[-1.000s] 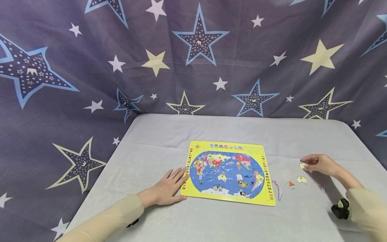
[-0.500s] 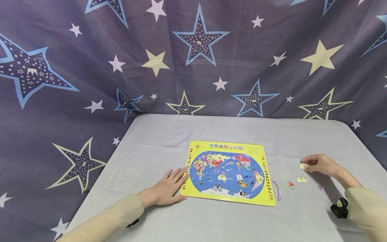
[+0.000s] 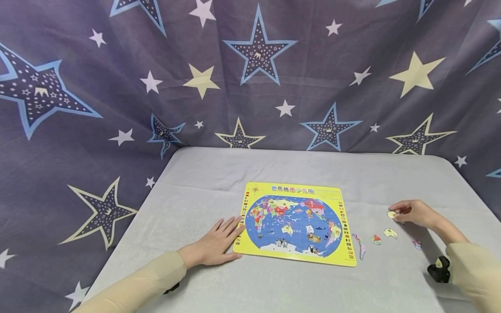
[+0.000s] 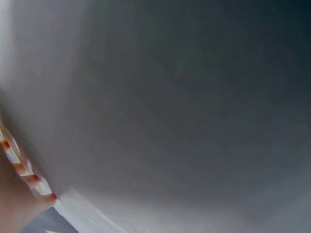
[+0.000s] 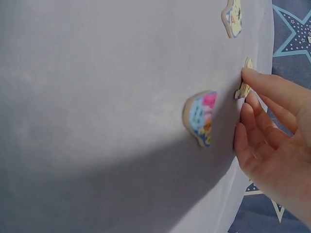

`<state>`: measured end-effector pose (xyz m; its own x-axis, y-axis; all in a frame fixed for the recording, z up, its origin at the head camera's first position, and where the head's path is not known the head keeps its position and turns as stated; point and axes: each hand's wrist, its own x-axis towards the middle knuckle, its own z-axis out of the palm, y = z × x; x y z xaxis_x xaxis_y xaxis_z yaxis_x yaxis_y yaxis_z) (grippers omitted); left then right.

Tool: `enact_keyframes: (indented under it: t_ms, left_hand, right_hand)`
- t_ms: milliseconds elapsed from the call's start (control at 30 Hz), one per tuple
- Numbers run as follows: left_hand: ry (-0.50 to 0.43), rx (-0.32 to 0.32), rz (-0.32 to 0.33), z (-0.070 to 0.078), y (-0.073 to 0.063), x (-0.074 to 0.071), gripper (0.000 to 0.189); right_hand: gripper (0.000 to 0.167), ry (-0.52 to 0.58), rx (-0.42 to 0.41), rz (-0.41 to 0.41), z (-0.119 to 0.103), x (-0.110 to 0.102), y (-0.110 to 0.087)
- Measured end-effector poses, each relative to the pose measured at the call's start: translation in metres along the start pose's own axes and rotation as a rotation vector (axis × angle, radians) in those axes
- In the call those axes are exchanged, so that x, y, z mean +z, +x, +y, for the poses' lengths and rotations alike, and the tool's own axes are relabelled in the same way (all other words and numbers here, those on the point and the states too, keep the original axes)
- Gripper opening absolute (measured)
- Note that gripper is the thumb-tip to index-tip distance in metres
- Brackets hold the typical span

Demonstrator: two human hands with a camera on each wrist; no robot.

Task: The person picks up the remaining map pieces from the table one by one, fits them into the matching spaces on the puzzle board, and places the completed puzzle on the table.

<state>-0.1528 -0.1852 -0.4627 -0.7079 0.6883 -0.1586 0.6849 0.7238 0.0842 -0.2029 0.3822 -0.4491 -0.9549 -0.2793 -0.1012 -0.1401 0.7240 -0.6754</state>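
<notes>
Picking up a piece [image 3: 391,214] seems to me the step in hand: the right hand [image 3: 419,212] pinches it, right of the board [image 3: 298,241], whose edge the left hand [image 3: 217,244] touches, straight-fingered; the next move probably needs a steady pinch.

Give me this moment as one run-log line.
left hand: touches left edge of map board | right hand: pinches pale piece | nearby: loose pieces right of board
</notes>
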Motion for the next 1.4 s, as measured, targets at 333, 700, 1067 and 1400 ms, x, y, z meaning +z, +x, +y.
enact_keyframes:
  t_ms: [333,700,1067,1400]
  left_hand:
    - [0.002,0.000,-0.003,0.000,0.000,0.000,0.077]
    - [0.001,-0.011,-0.003,0.001,0.000,-0.001,0.077]
    - [-0.002,-0.001,0.003,0.001,0.000,-0.001,0.077]
    - [-0.003,-0.004,0.004,0.000,0.000,0.001,0.077]
  right_hand:
    - [0.028,-0.006,-0.003,0.006,-0.004,0.002,-0.002]
    - [0.024,-0.020,0.029,-0.007,-0.006,0.002,0.000]
    - [0.021,-0.024,0.022,0.015,-0.012,0.002,-0.001]
    - [0.014,-0.030,-0.011,0.031,-0.018,0.001,0.000]
